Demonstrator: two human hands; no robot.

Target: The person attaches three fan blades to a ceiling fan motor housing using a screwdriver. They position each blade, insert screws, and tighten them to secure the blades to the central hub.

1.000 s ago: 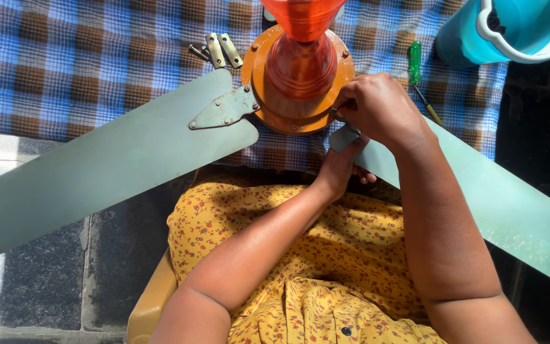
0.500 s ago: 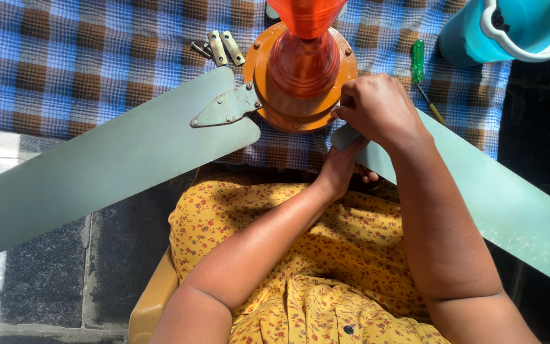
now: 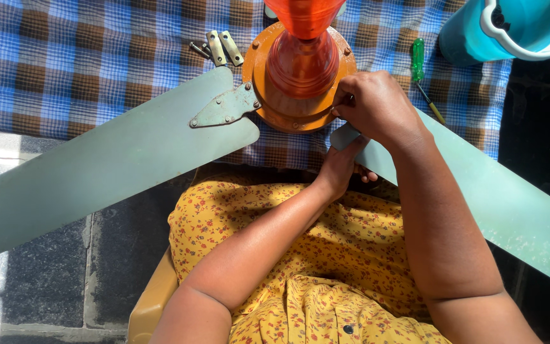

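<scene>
Right hand (image 3: 377, 108) pinches at the orange fan hub (image 3: 300, 76), fingers together; left hand (image 3: 338, 165) clamps the right blade (image 3: 479, 197) from beneath. Best hold that blade level, steady.

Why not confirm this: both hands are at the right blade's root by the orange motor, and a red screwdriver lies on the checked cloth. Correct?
Not quite. The screwdriver is green, not red, as the head view shows. The rest stands: both the left hand and the right hand are at the right blade root by the orange motor, on the checked cloth.
</scene>
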